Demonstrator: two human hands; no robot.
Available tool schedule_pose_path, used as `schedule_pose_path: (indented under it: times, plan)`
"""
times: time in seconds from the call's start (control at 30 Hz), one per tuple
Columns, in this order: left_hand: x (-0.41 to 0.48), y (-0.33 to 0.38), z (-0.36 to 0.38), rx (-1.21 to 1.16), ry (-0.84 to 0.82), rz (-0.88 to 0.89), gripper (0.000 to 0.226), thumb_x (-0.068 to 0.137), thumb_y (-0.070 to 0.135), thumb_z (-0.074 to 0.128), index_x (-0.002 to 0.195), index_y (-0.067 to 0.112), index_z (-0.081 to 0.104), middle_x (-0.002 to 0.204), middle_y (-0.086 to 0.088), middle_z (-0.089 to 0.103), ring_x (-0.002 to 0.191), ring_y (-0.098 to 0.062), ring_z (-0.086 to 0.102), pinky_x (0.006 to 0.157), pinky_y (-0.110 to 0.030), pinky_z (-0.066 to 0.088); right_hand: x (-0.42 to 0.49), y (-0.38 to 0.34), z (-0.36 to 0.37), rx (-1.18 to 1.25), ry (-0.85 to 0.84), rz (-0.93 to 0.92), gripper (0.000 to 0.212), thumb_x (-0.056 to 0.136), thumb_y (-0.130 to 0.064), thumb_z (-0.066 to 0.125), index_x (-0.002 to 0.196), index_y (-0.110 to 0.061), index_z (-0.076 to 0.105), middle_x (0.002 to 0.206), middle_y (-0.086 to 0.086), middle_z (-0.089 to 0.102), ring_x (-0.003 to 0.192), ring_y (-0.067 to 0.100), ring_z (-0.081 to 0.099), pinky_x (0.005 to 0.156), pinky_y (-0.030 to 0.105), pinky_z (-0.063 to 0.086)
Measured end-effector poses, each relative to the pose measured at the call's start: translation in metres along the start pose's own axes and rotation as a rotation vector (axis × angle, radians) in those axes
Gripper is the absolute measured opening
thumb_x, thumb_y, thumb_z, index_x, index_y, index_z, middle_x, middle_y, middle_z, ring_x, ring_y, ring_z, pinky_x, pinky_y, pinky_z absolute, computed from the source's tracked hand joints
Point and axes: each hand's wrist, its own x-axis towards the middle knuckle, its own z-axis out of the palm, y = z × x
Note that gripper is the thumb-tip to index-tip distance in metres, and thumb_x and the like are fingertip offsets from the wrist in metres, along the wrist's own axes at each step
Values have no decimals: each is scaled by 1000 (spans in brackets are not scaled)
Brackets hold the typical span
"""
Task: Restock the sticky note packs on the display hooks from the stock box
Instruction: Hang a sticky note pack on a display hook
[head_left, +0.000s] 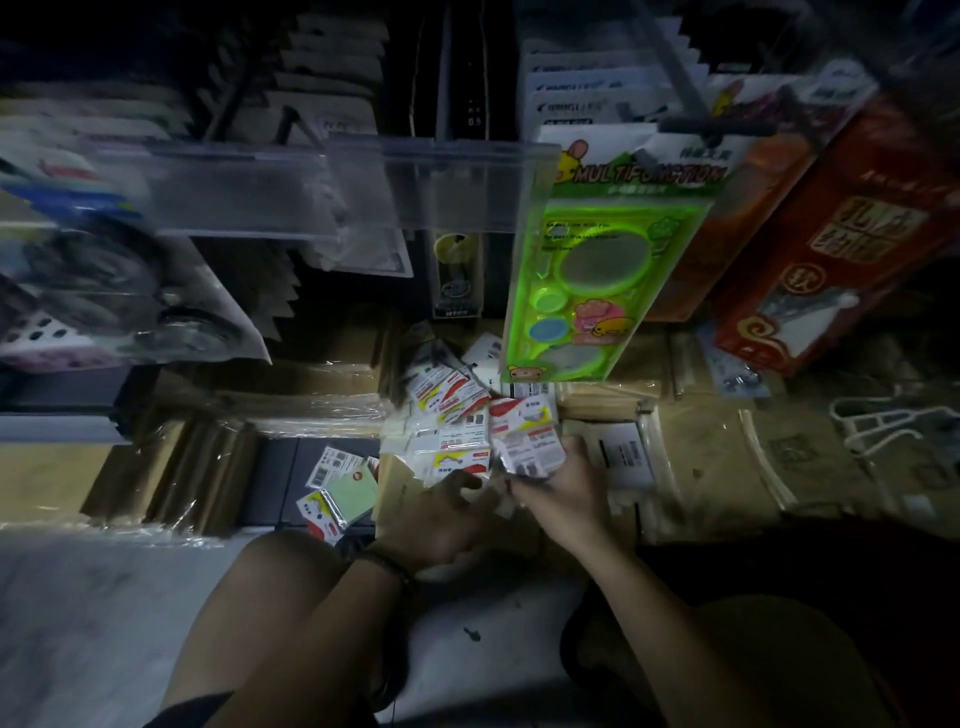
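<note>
An open cardboard stock box (397, 488) on the floor holds several white-and-red sticky note packs (452, 410). My right hand (563, 493) grips a small stack of packs (530, 447) at the box's right side. My left hand (441, 514) reaches in at the near edge, its fingers loosely bent beside the packs; what it touches is blurred. Two loose packs, one with green notes (350, 488), lie on the floor left of the box. A display hook (691, 104) juts out at the upper right.
A green "Multifunction" stencil pack (587, 291) hangs right above the box. Red cartons (831, 249) stand at right, shrink-wrapped brown bundles (208, 467) at left, flat cardboard boxes (727, 457) at right. A clear shelf rail (322, 182) crosses overhead. My knee (753, 665) is at bottom right.
</note>
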Motion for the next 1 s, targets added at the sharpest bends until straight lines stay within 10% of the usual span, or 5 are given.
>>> schedule_pose_path:
  times: [0.07, 0.2, 0.4, 0.67, 1.0]
  plan:
    - [-2, 3, 2, -292, -49, -89, 47, 90, 64, 74, 116, 25, 71, 100, -6, 80, 85, -28, 78, 66, -41, 62, -13, -7, 5, 107, -128, -106, 55, 66, -37, 87, 113, -29, 58, 101, -11, 78, 92, 7, 76, 80, 37, 64]
    - [-11, -6, -16, -660, 111, -87, 36, 78, 33, 86, 108, 14, 80, 105, -18, 81, 95, -38, 77, 92, -66, 60, -16, -21, 17, 164, -439, -191, 48, 79, -16, 88, 122, -23, 67, 106, -7, 78, 96, 5, 75, 87, 26, 60]
    - [-17, -36, -49, -731, 312, -174, 14, 100, 17, 72, 114, 14, 71, 108, -18, 79, 82, -35, 78, 58, -34, 56, 29, -4, 58, -52, -167, 148, 26, 87, -42, 74, 88, -15, 75, 78, 1, 76, 78, 27, 76, 74, 41, 63]
    - [-30, -59, -68, -708, 348, -137, 20, 102, 16, 69, 121, 20, 68, 111, -8, 79, 91, -32, 79, 73, -43, 63, 47, -4, 99, 417, -170, 430, 14, 93, -26, 72, 97, -14, 77, 75, 1, 75, 58, 18, 67, 46, 24, 46]
    - [-33, -35, -65, -715, 330, -9, 18, 104, 20, 66, 121, 14, 69, 107, -9, 81, 89, -29, 80, 72, -44, 67, -30, -64, 8, 413, -156, -62, 25, 81, -28, 68, 74, -7, 55, 82, 32, 65, 75, 39, 70, 66, 61, 61]
